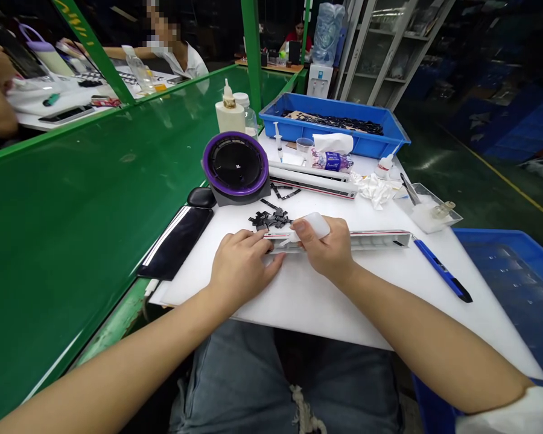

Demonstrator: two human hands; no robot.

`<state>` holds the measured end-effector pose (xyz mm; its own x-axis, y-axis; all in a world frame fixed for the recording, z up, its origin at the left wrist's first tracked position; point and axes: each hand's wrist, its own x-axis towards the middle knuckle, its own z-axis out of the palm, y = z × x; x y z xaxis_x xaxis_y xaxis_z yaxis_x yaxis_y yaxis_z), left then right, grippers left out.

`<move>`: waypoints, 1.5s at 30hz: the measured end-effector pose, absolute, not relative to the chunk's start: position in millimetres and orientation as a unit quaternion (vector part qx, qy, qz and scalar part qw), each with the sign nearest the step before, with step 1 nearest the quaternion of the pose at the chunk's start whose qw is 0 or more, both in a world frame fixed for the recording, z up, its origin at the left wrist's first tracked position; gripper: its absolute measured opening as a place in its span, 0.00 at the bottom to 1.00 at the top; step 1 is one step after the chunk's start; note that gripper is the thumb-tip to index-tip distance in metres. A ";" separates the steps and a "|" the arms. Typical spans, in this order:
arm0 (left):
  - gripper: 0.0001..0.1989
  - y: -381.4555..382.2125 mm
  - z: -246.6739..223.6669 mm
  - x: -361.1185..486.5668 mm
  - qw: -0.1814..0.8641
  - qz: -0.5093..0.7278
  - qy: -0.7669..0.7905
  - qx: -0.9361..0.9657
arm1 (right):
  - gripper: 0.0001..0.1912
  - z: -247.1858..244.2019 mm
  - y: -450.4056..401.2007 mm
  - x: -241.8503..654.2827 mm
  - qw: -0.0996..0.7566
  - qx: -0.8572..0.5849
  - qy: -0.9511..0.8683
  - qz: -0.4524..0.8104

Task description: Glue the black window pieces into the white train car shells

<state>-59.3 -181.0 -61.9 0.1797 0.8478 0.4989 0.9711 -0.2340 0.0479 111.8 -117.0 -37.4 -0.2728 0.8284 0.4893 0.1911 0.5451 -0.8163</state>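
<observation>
A long white channel-shaped shell (pixel 373 240) with a thin red stripe lies across the worktop in front of me. My left hand (pixel 241 263) grips its left end, fingers over the far edge and thumb at the near side. In my right hand (pixel 328 247) is a small white squeeze bottle (pixel 317 225), tilted so its nozzle points down left into the shell near my left fingers. Whether the tip touches the shell I cannot tell. Just beyond the left hand lies a heap of small black pieces (pixel 271 218). A blue pen-like tool (pixel 441 268) rests beyond the shell's right end.
A round purple-rimmed device (pixel 236 164) stands behind the heap, beside more white shells (pixel 314 181). Farther back are a blue bin (pixel 335 135), a tissue pack (pixel 330 160) and bottles (pixel 230 114). A phone (pixel 176 241) lies left, by the green conveyor (pixel 95 181). Co-workers sit beyond.
</observation>
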 end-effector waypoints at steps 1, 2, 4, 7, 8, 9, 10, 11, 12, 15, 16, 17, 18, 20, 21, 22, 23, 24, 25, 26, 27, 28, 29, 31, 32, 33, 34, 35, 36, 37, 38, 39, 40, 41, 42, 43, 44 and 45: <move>0.12 -180.9 -61.9 -59.5 0.142 -0.219 -0.602 -0.755 | 0.25 -37.6 -117.4 111.7 0.490 -0.347 -0.731 0.323; 0.12 -180.9 -61.8 -59.5 0.142 -0.219 -0.602 -0.755 | 0.25 -37.9 -117.7 111.6 0.488 -0.346 -0.733 0.324; 0.12 -180.7 -61.3 -59.1 0.140 -0.220 -0.602 -0.755 | 0.24 -38.8 -118.0 111.4 0.482 -0.347 -0.735 0.327; 0.12 -180.7 -60.4 -57.8 0.134 -0.221 -0.603 -0.755 | 0.24 -39.5 -117.8 110.9 0.474 -0.355 -0.735 0.329; 0.12 -180.7 -60.2 -57.3 0.133 -0.222 -0.602 -0.755 | 0.25 -39.5 -117.8 110.7 0.473 -0.358 -0.735 0.329; 0.12 -180.7 -60.0 -56.9 0.132 -0.224 -0.602 -0.755 | 0.25 -39.3 -117.7 110.5 0.472 -0.359 -0.735 0.330; 0.12 -180.7 -59.9 -56.7 0.132 -0.224 -0.601 -0.756 | 0.25 -38.9 -117.8 110.4 0.472 -0.359 -0.735 0.330; 0.12 -180.7 -59.8 -56.5 0.132 -0.224 -0.601 -0.756 | 0.25 -38.5 -117.9 110.4 0.472 -0.358 -0.735 0.329; 0.12 -180.7 -59.7 -56.5 0.132 -0.224 -0.600 -0.756 | 0.25 -38.1 -118.1 110.4 0.473 -0.356 -0.735 0.329; 0.12 -180.7 -59.8 -57.0 0.132 -0.224 -0.599 -0.757 | 0.24 -37.1 -118.8 110.6 0.475 -0.349 -0.736 0.332; 0.12 -180.8 -59.9 -57.2 0.132 -0.225 -0.600 -0.757 | 0.24 -36.9 -118.9 110.7 0.476 -0.348 -0.736 0.333; 0.12 -180.8 -60.0 -57.3 0.133 -0.226 -0.600 -0.756 | 0.24 -36.8 -119.0 110.7 0.477 -0.347 -0.735 0.334; 0.12 -180.9 -60.2 -57.3 0.134 -0.227 -0.600 -0.755 | 0.24 -36.8 -118.9 110.7 0.478 -0.347 -0.735 0.334; 0.12 -180.8 -60.6 -57.3 0.137 -0.228 -0.600 -0.755 | 0.25 -36.7 -118.5 110.6 0.479 -0.347 -0.734 0.333; 0.12 -180.7 -60.7 -57.2 0.138 -0.228 -0.599 -0.755 | 0.25 -36.6 -118.2 110.5 0.478 -0.348 -0.735 0.332; 0.12 -180.5 -60.9 -57.1 0.139 -0.228 -0.599 -0.755 | 0.25 -36.4 -118.0 110.4 0.477 -0.349 -0.736 0.331; 0.12 -180.3 -61.0 -57.0 0.139 -0.228 -0.599 -0.755 | 0.25 -36.3 -117.8 110.3 0.475 -0.350 -0.737 0.329; 0.12 -180.1 -61.1 -57.0 0.138 -0.228 -0.599 -0.755 | 0.25 -36.2 -117.6 110.2 0.474 -0.352 -0.737 0.328; 0.12 -179.9 -61.2 -56.9 0.138 -0.227 -0.600 -0.755 | 0.26 -36.0 -117.5 110.1 0.473 -0.354 -0.737 0.328; 0.12 -179.8 -61.3 -57.0 0.138 -0.227 -0.600 -0.755 | 0.26 -36.0 -117.4 110.1 0.473 -0.355 -0.737 0.329; 0.12 -179.8 -61.4 -57.0 0.138 -0.226 -0.600 -0.755 | 0.26 -36.0 -117.3 110.0 0.473 -0.355 -0.735 0.331; 0.12 -179.8 -61.6 -57.1 0.139 -0.226 -0.600 -0.755 | 0.26 -36.0 -117.3 110.0 0.474 -0.354 -0.734 0.334; 0.12 -179.9 -61.8 -57.2 0.140 -0.225 -0.601 -0.755 | 0.26 -36.1 -117.3 110.0 0.475 -0.354 -0.732 0.338; 0.12 -180.2 -62.1 -57.4 0.139 -0.223 -0.602 -0.754 | 0.26 -36.2 -117.3 110.1 0.476 -0.354 -0.728 0.345; 0.12 -180.2 -62.2 -57.5 0.137 -0.222 -0.603 -0.754 | 0.26 -36.3 -117.3 110.2 0.475 -0.356 -0.726 0.347; 0.12 -180.2 -62.3 -57.5 0.136 -0.222 -0.603 -0.754 | 0.26 -36.3 -117.4 110.2 0.475 -0.357 -0.725 0.349; 0.12 -180.1 -62.3 -57.5 0.135 -0.221 -0.604 -0.754 | 0.26 -36.3 -117.4 110.1 0.475 -0.358 -0.724 0.349; 0.12 -180.0 -62.3 -57.5 0.135 -0.220 -0.604 -0.754 | 0.26 -36.2 -117.4 110.0 0.475 -0.358 -0.725 0.347; 0.12 -179.8 -62.4 -57.4 0.137 -0.221 -0.603 -0.754 | 0.26 -36.0 -117.4 109.9 0.474 -0.358 -0.727 0.344; 0.12 -179.7 -62.4 -57.3 0.138 -0.221 -0.603 -0.754 | 0.26 -35.8 -117.4 109.7 0.473 -0.355 -0.731 0.340; 0.12 -179.6 -62.4 -57.3 0.139 -0.223 -0.602 -0.754 | 0.26 -35.5 -117.4 109.6 0.472 -0.352 -0.735 0.335; 0.12 -179.6 -62.4 -57.2 0.140 -0.224 -0.601 -0.754 | 0.27 -35.1 -117.3 109.5 0.473 -0.348 -0.738 0.332; 0.12 -179.7 -62.4 -57.2 0.141 -0.226 -0.600 -0.754 | 0.27 -34.7 -117.3 109.4 0.474 -0.344 -0.741 0.328; 0.12 -179.9 -62.4 -57.2 0.141 -0.227 -0.600 -0.754 | 0.27 -34.3 -117.4 109.4 0.476 -0.340 -0.743 0.326; 0.12 -180.1 -62.3 -57.3 0.141 -0.228 -0.600 -0.754 | 0.27 -33.8 -117.4 109.6 0.478 -0.337 -0.744 0.325; 0.12 -180.3 -62.3 -57.4 0.140 -0.229 -0.600 -0.754 | 0.27 -33.5 -117.5 109.8 0.479 -0.335 -0.744 0.324; 0.12 -180.4 -62.2 -57.5 0.139 -0.230 -0.600 -0.754 | 0.27 -33.2 -117.6 110.1 0.479 -0.336 -0.743 0.324; 0.12 -180.5 -62.2 -57.6 0.137 -0.230 -0.601 -0.753 | 0.27 -32.9 -117.7 110.4 0.478 -0.337 -0.743 0.324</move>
